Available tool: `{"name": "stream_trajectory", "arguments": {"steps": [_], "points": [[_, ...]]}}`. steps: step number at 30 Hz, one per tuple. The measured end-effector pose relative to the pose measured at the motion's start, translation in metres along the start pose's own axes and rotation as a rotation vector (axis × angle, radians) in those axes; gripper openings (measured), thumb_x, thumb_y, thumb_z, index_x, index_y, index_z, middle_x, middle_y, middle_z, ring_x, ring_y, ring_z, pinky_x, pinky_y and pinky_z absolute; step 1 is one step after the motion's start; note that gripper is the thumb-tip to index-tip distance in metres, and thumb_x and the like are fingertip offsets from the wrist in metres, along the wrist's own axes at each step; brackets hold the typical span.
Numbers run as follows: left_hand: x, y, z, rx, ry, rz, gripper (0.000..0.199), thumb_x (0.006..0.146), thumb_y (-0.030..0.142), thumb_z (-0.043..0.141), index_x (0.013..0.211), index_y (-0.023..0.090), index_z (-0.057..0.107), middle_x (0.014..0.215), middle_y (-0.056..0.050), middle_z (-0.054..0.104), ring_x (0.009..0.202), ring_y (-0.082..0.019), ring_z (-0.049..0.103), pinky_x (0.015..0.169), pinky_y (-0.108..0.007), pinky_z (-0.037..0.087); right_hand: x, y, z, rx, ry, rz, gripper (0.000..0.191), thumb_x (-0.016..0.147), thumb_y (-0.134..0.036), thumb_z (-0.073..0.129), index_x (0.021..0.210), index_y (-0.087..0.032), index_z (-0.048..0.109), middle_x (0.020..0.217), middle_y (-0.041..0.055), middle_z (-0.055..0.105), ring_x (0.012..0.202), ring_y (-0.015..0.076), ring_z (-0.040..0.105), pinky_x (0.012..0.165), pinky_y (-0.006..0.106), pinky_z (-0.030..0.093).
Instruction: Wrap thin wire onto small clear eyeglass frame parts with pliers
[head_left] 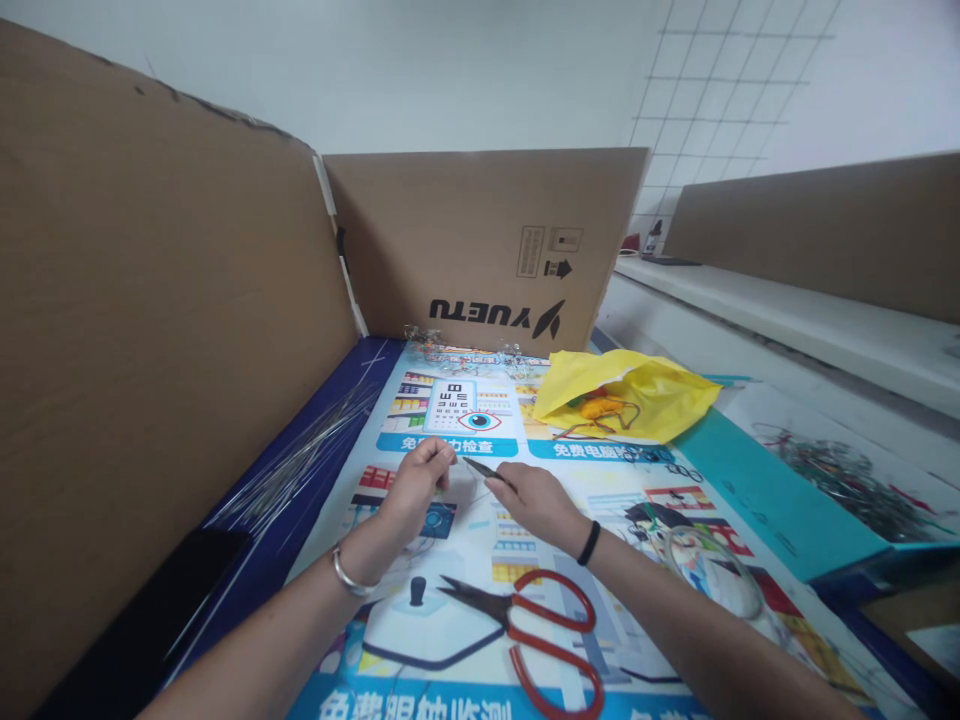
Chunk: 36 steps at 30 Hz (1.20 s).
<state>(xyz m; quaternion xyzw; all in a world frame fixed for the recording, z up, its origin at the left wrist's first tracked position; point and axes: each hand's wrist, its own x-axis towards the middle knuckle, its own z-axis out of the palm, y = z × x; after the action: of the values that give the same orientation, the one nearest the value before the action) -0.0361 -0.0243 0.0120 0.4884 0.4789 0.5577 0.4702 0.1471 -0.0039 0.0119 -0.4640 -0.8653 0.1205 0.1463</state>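
My left hand (424, 480), with a silver bangle at the wrist, is closed in a pinch above the printed sheet (480, 520); what its fingertips hold is too small to make out. Just to its right, my right hand (536, 500), with a black band on the wrist, grips a slim dark pointed tool (480, 467), probably tweezers. The tool's tip points toward the left fingertips, and contact cannot be made out. Below the hands, red-handled scissors (514, 610) lie partly spread, blades to the left.
Cardboard panels (450, 240) stand behind and at the left. Thin wires (300, 460) lie left. A yellow bag (660, 400) holds orange items. A teal box (787, 500) with tangled wire pieces sits right. A clear round dish (712, 570) is near my right forearm.
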Motion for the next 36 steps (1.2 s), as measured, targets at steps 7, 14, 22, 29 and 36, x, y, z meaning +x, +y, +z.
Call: {"name": "stream_trajectory", "arguments": {"steps": [7,14,22,29,36], "points": [[0.001,0.003,-0.003,0.005,-0.028,-0.005,0.025,0.076,0.034,0.054,0.060,0.017,0.045,0.052,0.004,0.043,0.050,-0.009,0.039,0.052,-0.021,0.030,0.001,0.003,0.002,-0.002,0.024,-0.009,0.034,0.090,-0.043,0.032,0.075,-0.019,0.051,0.071,0.0013,0.056,0.064,0.0121,0.049,0.055,0.023,0.025],[0.004,0.011,-0.009,-0.068,-0.158,-0.189,0.029,0.075,0.044,0.055,0.081,0.017,0.056,0.081,-0.003,0.059,0.065,-0.012,0.054,0.055,-0.022,0.038,0.002,0.008,-0.001,-0.017,0.010,0.028,0.036,0.089,-0.044,0.032,0.073,-0.018,0.051,0.070,0.0016,0.057,0.064,0.0121,0.049,0.054,0.023,0.024],[0.008,0.006,-0.014,-0.001,-0.179,-0.186,0.038,0.074,0.051,0.053,0.082,0.014,0.061,0.079,-0.007,0.063,0.067,-0.015,0.057,0.059,-0.025,0.041,0.002,0.008,-0.004,-0.040,0.007,0.056,0.036,0.089,-0.045,0.032,0.073,-0.019,0.051,0.072,0.0025,0.058,0.065,0.0131,0.051,0.053,0.024,0.023],[0.011,0.004,-0.013,0.188,-0.183,-0.111,0.027,0.068,0.042,0.061,0.067,0.015,0.060,0.062,-0.001,0.057,0.054,-0.011,0.048,0.052,-0.022,0.037,0.002,0.010,-0.001,-0.034,0.004,0.048,0.036,0.089,-0.046,0.033,0.073,-0.019,0.051,0.070,0.0016,0.057,0.065,0.0127,0.050,0.053,0.023,0.023],[0.011,0.000,-0.011,0.313,-0.248,-0.045,0.024,0.071,0.037,0.056,0.059,0.016,0.057,0.053,0.001,0.052,0.049,-0.011,0.045,0.049,-0.022,0.035,0.001,0.008,0.000,-0.007,0.026,0.012,0.035,0.088,-0.046,0.033,0.075,-0.019,0.052,0.072,0.0022,0.056,0.066,0.0127,0.050,0.054,0.023,0.025]]}}
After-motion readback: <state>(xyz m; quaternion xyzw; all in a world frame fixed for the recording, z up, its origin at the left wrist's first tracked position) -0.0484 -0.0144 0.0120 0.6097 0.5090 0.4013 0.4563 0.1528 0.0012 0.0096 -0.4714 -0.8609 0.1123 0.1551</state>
